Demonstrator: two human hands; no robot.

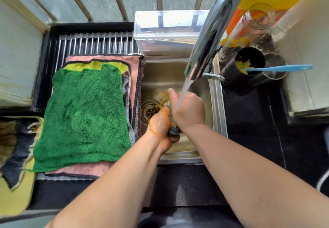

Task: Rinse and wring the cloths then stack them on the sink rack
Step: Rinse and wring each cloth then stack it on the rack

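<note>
Over the steel sink [218, 113], my left hand [160, 126] and my right hand [188, 108] grip a small twisted dark cloth [173, 129] between them, with orange-tinted water on my left hand. Water runs from the chrome faucet [210, 37] onto my right hand. A green cloth [85, 113] lies flat on top of a stack, with yellow [81, 66], grey [126, 92] and pink [122, 58] cloths showing under it, on the metal sink rack [96, 44] to the left.
A pile of dark and yellow cloths [17, 156] lies at the left edge on the black counter. A clear plastic box [169, 30] stands behind the sink. A black holder [247, 62] with a blue-handled utensil [277, 68], a glass bottle [249, 26] and a drain [150, 110] are nearby.
</note>
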